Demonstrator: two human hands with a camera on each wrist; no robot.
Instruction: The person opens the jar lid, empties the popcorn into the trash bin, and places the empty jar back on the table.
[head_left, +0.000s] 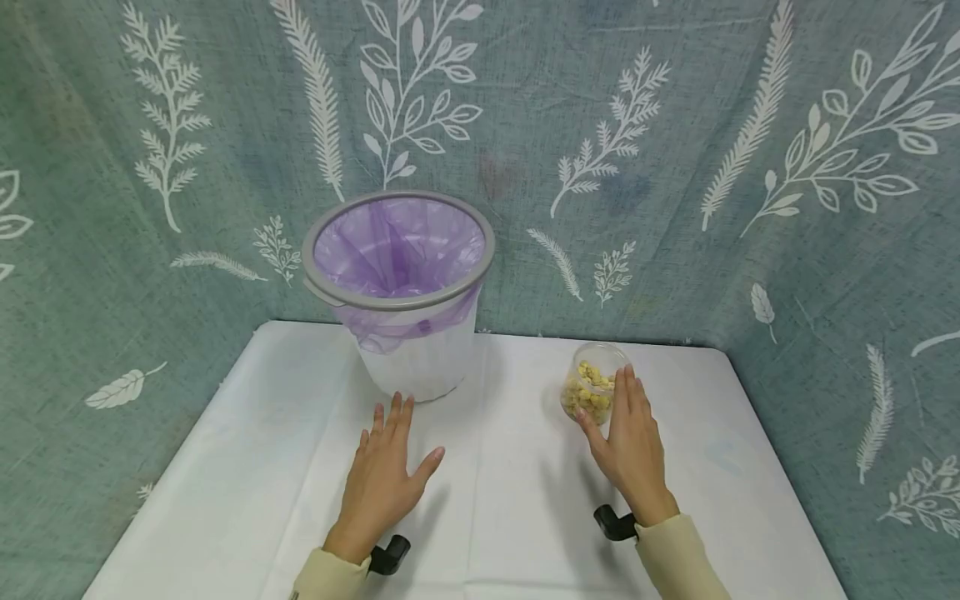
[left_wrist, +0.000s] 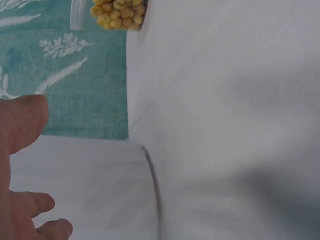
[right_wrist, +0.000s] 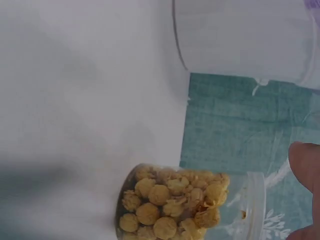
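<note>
A clear plastic jar [head_left: 587, 392], partly filled with yellow popcorn [right_wrist: 165, 202], stands upright on the right of the table. My right hand [head_left: 630, 442] reaches toward it with fingers extended and thumb spread, overlapping the jar's near right side in the head view. In the right wrist view the thumb [right_wrist: 305, 165] shows beside the jar's rim. My left hand [head_left: 382, 479] is held over the table with straight fingers and holds nothing. Its fingertips point at the base of a white bin [head_left: 420, 358] lined with a purple bag [head_left: 397, 242].
The bin has a grey rim [head_left: 480, 258] and stands at the back left of the white-covered table [head_left: 510, 533]. Green fabric with white leaf prints [head_left: 517, 125] hangs behind and at both sides. Each wrist wears a black camera mount [head_left: 390, 555].
</note>
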